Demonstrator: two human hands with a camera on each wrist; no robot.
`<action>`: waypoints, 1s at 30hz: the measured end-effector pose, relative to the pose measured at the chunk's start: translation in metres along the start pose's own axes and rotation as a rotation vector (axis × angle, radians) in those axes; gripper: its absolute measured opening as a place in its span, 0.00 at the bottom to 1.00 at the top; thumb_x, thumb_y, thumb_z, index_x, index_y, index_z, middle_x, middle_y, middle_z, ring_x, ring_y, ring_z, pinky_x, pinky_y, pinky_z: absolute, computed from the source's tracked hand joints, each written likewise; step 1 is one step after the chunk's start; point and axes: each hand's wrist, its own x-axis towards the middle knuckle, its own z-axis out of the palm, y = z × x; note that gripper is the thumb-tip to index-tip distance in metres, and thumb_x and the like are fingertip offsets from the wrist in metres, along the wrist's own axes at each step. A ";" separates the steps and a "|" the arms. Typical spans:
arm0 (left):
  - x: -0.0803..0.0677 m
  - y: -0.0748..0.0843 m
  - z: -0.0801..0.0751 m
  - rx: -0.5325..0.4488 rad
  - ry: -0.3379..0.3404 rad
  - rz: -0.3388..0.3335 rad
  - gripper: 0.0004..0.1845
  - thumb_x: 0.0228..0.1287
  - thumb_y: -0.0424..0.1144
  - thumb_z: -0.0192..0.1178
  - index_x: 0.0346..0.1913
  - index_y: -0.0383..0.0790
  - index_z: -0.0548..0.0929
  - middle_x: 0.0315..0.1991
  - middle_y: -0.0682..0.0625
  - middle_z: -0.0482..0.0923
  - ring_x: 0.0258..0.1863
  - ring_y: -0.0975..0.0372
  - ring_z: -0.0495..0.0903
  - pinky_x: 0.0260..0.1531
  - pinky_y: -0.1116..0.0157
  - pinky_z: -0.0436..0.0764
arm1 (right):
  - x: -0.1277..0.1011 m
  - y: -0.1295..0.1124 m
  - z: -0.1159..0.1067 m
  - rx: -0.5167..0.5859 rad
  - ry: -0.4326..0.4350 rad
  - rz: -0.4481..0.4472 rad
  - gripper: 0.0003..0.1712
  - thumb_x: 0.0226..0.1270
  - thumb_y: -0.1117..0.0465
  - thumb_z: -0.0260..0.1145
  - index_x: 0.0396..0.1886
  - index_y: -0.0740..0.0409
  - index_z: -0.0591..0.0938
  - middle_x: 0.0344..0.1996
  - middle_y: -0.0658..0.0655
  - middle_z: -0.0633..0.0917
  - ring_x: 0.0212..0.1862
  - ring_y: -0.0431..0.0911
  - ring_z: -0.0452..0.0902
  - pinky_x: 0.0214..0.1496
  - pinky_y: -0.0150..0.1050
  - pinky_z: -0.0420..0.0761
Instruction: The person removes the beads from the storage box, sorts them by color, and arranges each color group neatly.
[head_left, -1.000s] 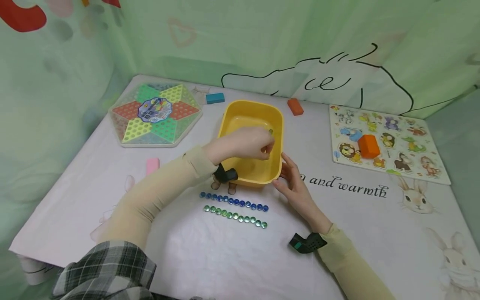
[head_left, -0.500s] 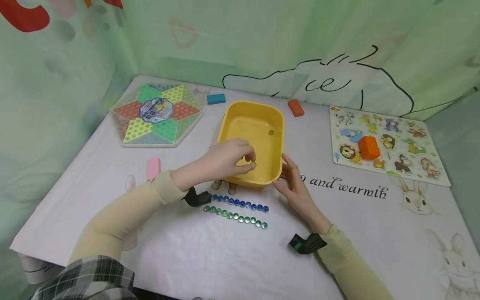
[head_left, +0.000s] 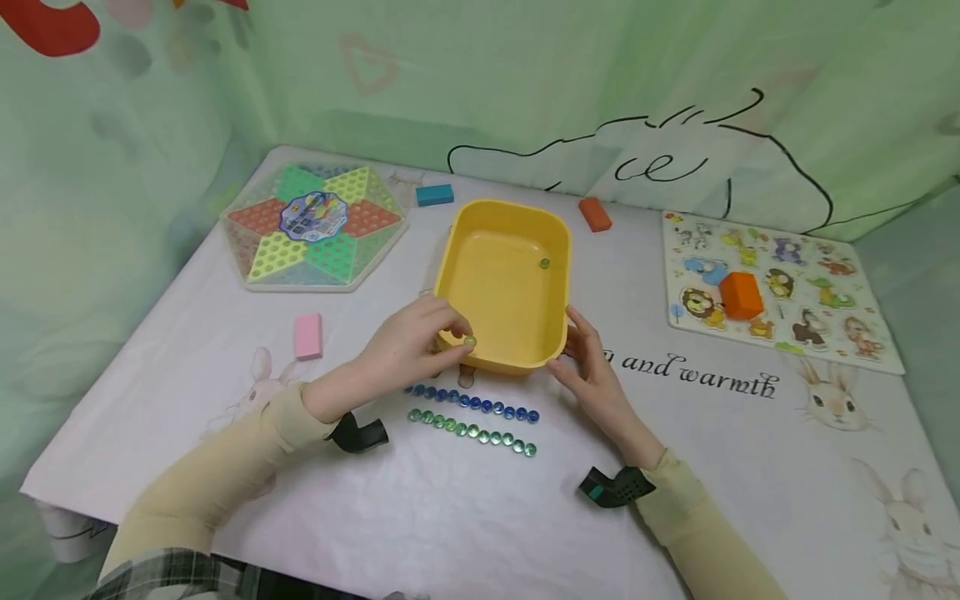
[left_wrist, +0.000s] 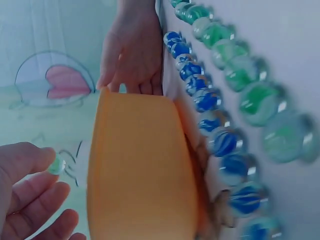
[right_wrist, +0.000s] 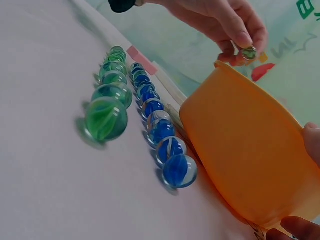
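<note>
In the head view my left hand (head_left: 408, 346) pinches a green marble (head_left: 469, 342) between thumb and fingertip, over the near left corner of a yellow basin (head_left: 502, 354). The left wrist view also shows this marble (left_wrist: 56, 164) at the fingertips. My right hand (head_left: 596, 383) touches the basin's near right corner, fingers along its side wall and thumb at the near edge. Another greenish marble (head_left: 544, 263) lies inside the basin. Before the basin run two rows on the table, one of blue marbles (head_left: 487, 407) and, nearer me, one of green marbles (head_left: 484, 436).
A hexagonal star-patterned game board (head_left: 315, 225) lies at the back left. Near it are a blue block (head_left: 435, 195) and a pink block (head_left: 307, 336). An orange-red block (head_left: 595, 214) stands behind the basin. At right, an orange block (head_left: 741, 296) sits on an animal puzzle board (head_left: 810, 250).
My left hand has lifted out of the basin with a green marble and moved left and toward me, to the near left corner. My right hand stays at the basin.
</note>
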 end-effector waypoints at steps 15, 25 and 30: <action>-0.052 -0.019 0.000 -0.093 0.011 0.012 0.07 0.54 0.38 0.66 0.36 0.43 0.81 0.32 0.54 0.77 0.35 0.65 0.74 0.37 0.68 0.75 | 0.001 -0.001 -0.001 -0.012 0.010 -0.002 0.42 0.67 0.63 0.56 0.72 0.37 0.45 0.68 0.63 0.60 0.65 0.58 0.60 0.66 0.62 0.52; -0.069 -0.030 -0.005 -0.044 -0.212 -0.046 0.06 0.55 0.39 0.64 0.35 0.45 0.81 0.27 0.59 0.74 0.28 0.69 0.71 0.31 0.71 0.72 | 0.001 -0.001 0.000 -0.012 0.010 0.012 0.42 0.67 0.62 0.57 0.72 0.37 0.45 0.68 0.64 0.60 0.66 0.58 0.59 0.66 0.62 0.52; -0.073 -0.034 -0.005 -0.039 -0.304 -0.065 0.04 0.57 0.40 0.63 0.36 0.46 0.81 0.24 0.61 0.71 0.24 0.70 0.69 0.28 0.73 0.70 | 0.001 -0.002 -0.001 -0.013 0.010 0.010 0.42 0.67 0.62 0.57 0.72 0.37 0.45 0.68 0.63 0.60 0.65 0.58 0.60 0.66 0.62 0.52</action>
